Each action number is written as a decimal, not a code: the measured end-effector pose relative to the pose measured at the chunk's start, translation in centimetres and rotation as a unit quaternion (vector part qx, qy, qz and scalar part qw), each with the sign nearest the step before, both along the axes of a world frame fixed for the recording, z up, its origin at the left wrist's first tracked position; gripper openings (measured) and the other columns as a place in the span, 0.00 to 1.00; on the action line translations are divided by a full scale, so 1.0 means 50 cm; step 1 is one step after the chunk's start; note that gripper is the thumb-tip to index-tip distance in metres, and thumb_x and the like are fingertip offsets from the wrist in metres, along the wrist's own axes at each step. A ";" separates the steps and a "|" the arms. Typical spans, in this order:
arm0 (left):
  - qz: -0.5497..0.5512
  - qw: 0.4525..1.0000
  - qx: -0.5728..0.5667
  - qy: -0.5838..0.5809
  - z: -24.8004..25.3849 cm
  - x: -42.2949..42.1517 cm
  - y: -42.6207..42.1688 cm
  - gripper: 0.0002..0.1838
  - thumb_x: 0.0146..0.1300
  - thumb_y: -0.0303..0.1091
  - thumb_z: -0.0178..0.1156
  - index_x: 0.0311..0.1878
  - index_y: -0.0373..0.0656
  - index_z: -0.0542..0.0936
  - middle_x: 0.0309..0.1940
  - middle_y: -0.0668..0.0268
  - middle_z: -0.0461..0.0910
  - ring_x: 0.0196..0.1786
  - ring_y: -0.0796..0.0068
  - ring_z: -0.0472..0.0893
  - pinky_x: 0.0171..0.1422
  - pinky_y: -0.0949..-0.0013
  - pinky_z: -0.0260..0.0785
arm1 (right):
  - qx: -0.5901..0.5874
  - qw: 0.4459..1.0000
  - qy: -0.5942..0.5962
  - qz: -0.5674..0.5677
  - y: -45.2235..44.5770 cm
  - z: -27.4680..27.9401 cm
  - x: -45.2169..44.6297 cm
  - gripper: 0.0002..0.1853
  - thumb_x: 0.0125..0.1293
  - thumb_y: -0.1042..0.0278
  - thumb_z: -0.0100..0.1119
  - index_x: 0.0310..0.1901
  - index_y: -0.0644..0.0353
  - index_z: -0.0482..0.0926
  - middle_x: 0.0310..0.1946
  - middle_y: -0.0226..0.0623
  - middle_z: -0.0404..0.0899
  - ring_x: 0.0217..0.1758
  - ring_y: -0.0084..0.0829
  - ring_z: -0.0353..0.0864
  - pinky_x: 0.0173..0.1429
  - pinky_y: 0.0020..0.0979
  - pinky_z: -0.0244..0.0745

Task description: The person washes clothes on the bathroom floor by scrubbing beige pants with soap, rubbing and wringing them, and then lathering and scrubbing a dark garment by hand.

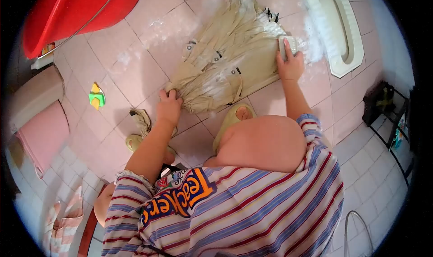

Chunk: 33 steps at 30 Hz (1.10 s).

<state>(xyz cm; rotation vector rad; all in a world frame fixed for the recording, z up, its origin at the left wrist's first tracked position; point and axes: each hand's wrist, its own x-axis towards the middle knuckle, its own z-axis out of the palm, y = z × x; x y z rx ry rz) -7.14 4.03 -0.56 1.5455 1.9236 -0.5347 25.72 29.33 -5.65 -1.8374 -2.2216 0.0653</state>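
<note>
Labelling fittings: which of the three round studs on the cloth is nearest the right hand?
The lower-right stud. The middle stud and upper-left stud both sit farther from the right hand, toward the picture's left.

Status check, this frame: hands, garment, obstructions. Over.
Left hand gripping khaki garment at bunched edge. Right hand on pale scrubber, garment's right side. Red bucket off left, clear of both hands.

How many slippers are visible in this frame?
2. One slipper is on the right foot, by the garment's near edge; the other is on the left foot, partly hidden by the left forearm. More could be hidden beneath the body.
</note>
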 end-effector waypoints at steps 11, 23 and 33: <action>-0.035 0.999 -0.010 0.017 0.018 0.008 0.008 0.10 0.57 0.32 0.56 0.41 0.51 0.82 0.52 0.60 0.67 0.63 0.43 0.62 0.48 0.57 0.76 | -0.079 0.988 -0.048 0.124 -0.014 -0.003 -0.019 0.28 0.52 0.49 0.64 0.58 0.30 0.74 0.31 0.40 0.72 0.34 0.42 0.73 0.35 0.43 0.71; -0.028 1.000 0.009 0.009 -0.001 -0.002 0.006 0.10 0.56 0.32 0.55 0.40 0.52 0.82 0.53 0.63 0.68 0.61 0.45 0.63 0.49 0.57 0.76 | -0.152 0.887 0.071 0.430 -0.092 0.010 -0.250 0.26 0.55 0.49 0.62 0.57 0.38 0.77 0.29 0.44 0.74 0.34 0.44 0.75 0.38 0.44 0.72; 0.009 0.999 0.021 -0.024 -0.003 -0.002 0.007 0.09 0.56 0.33 0.56 0.38 0.50 0.83 0.53 0.60 0.70 0.58 0.49 0.66 0.53 0.59 0.73 | -0.146 0.971 0.058 0.180 -0.003 0.040 -0.256 0.24 0.53 0.50 0.64 0.54 0.34 0.78 0.42 0.47 0.73 0.42 0.44 0.76 0.43 0.43 0.74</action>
